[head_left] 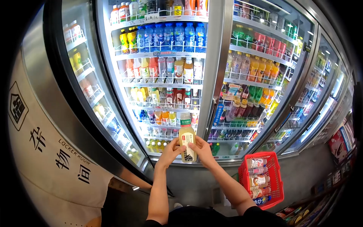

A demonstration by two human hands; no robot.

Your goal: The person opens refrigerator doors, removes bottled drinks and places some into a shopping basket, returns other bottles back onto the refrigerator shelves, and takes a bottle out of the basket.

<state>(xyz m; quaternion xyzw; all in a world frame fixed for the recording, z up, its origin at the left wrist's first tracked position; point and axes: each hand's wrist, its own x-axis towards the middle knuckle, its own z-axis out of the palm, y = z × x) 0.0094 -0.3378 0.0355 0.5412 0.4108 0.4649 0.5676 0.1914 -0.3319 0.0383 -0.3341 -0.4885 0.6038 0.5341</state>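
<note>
Plainly, from my remote seat, I see the left hand (169, 154) and right hand (203, 152) both gripping a bottle (187, 138) (cap up) between them, a red basket (280, 181) right of the right hand.

Counting one left hand (171, 152), one right hand (201, 150), one held bottle (187, 144) and one red basket (278, 189) with at least five basket bottles (258, 181), some overlapping. Along one cooler shelf (162, 56), in the front row, seven blue bottles (168, 38) and two yellow bottles (131, 40). On one curtain (75, 196), three large characters (62, 159) and one house emblem (18, 107).
</note>
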